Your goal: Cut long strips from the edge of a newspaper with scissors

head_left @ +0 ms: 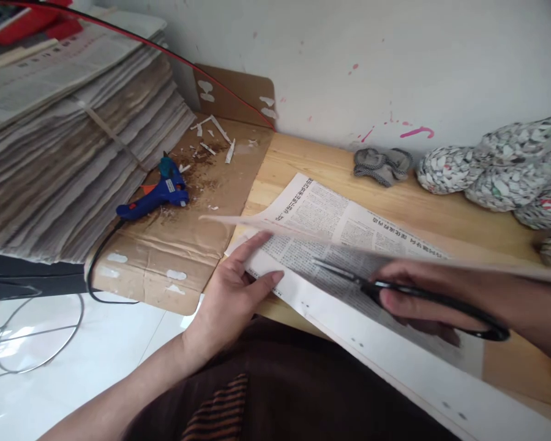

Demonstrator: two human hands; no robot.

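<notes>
A printed newspaper sheet point(362, 233) lies across the wooden table, with a long strip along its near side parted from the rest. My left hand point(239, 288) grips the sheet's left end, thumb over the near strip and index finger stretched along the paper. Black-handled scissors point(365, 285) are in my right hand point(422, 300), the blades pointing left between the strip and the raised sheet. Part of my right hand is behind the handle and slightly blurred.
A tied stack of newspapers point(87, 141) stands at the left. Beside it, a blue glue gun point(158, 197) rests on cardboard point(165, 245) with paper scraps. A grey cloth point(381, 165) and woven paper bundles point(500, 171) sit by the wall. A red cable point(174, 56) crosses overhead.
</notes>
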